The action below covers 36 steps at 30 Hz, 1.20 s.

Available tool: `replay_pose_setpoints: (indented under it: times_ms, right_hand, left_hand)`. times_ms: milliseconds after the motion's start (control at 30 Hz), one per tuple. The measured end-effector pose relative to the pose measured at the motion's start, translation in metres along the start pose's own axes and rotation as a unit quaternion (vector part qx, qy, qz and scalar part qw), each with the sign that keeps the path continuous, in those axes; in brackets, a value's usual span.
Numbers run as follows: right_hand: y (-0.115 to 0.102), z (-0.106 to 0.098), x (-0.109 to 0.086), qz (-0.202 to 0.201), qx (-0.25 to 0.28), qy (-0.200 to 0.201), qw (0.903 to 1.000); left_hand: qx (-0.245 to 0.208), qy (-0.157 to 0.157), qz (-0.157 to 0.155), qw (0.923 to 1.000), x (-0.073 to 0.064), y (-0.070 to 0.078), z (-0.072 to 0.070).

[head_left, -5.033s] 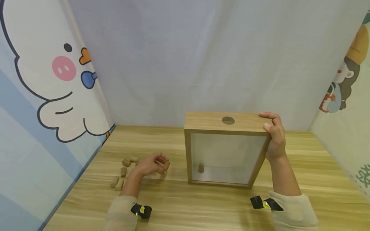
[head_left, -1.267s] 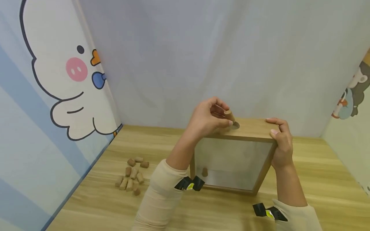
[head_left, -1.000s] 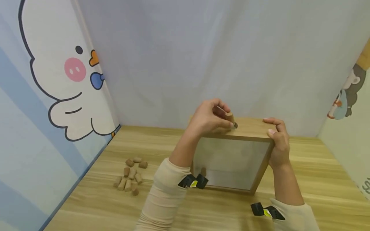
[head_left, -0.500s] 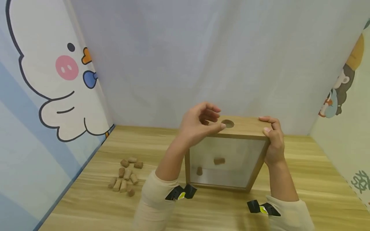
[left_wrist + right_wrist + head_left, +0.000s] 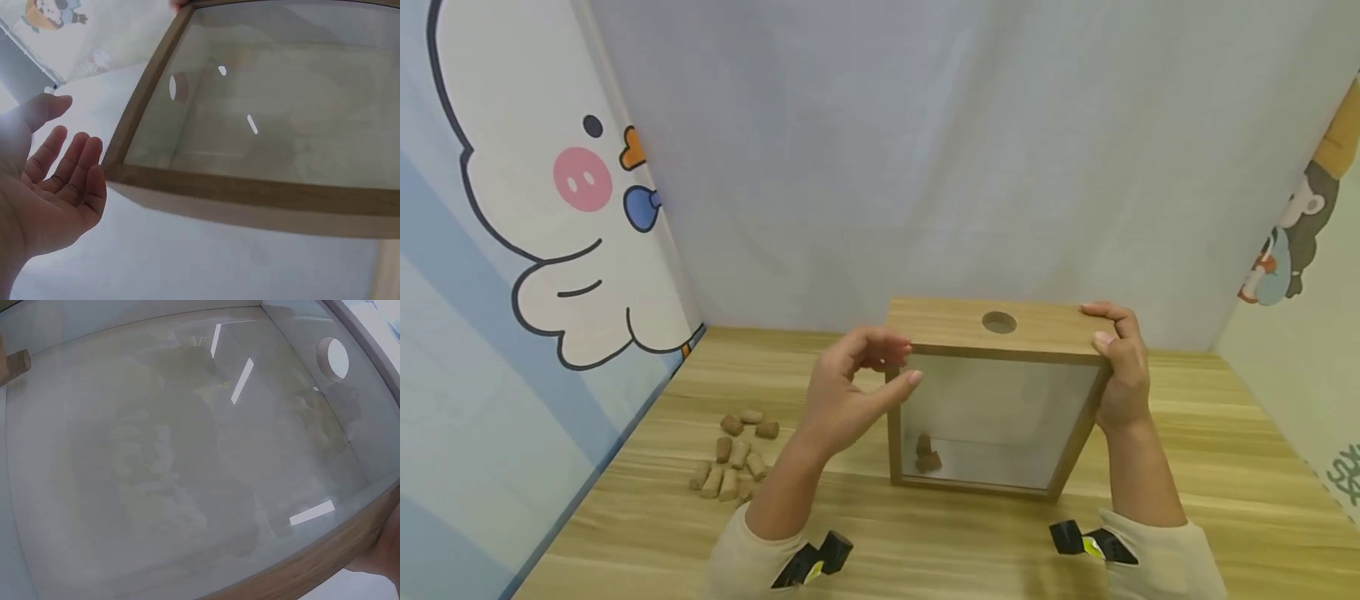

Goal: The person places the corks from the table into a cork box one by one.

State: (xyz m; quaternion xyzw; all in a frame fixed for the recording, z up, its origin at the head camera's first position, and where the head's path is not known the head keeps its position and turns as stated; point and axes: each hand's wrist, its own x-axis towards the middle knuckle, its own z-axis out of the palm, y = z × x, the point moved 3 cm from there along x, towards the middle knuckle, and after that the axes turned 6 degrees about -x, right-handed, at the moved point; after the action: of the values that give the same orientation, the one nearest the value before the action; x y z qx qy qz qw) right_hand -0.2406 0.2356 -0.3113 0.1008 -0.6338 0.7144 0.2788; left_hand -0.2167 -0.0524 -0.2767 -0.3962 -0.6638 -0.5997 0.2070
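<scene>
A shallow wooden box with a clear front panel stands on the table, a round hole in its top. My right hand grips its upper right corner, thumb in front and fingers over the top. Fingers loosely bent and holding nothing, my left hand is at the box's upper left edge. Behind the panel two corks lie close together in the lower left corner. In the right wrist view one cork shows through the panel, and part of my right hand is at the frame.
Several loose corks lie in a group on the wooden table, left of the box and beyond my left forearm. A pale curtain hangs behind the table. Printed cloth walls stand at the left and right.
My left hand carried a cork from the table to the hole and let it go. That cork fell inside beside the other one. The left hand has since moved left and down; the right keeps its grip.
</scene>
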Motion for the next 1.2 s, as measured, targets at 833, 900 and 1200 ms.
replay_pose_setpoints:
  times_ms: [833, 900, 1200]
  right_hand:
    - [0.011, -0.007, 0.002, -0.007, 0.0, -0.009, 0.9999]
    - [0.012, -0.007, 0.002, -0.007, 0.003, -0.013, 0.9999]
    - [0.012, -0.007, 0.002, -0.004, 0.01, -0.015, 0.9998]
  left_hand:
    - [0.067, -0.044, -0.242, 0.9669, -0.089, -0.071, -0.061]
    - [0.072, -0.045, -0.265, 0.9606, -0.096, -0.076, -0.071]
    - [0.078, -0.055, -0.316, 0.944, -0.123, -0.095, -0.111]
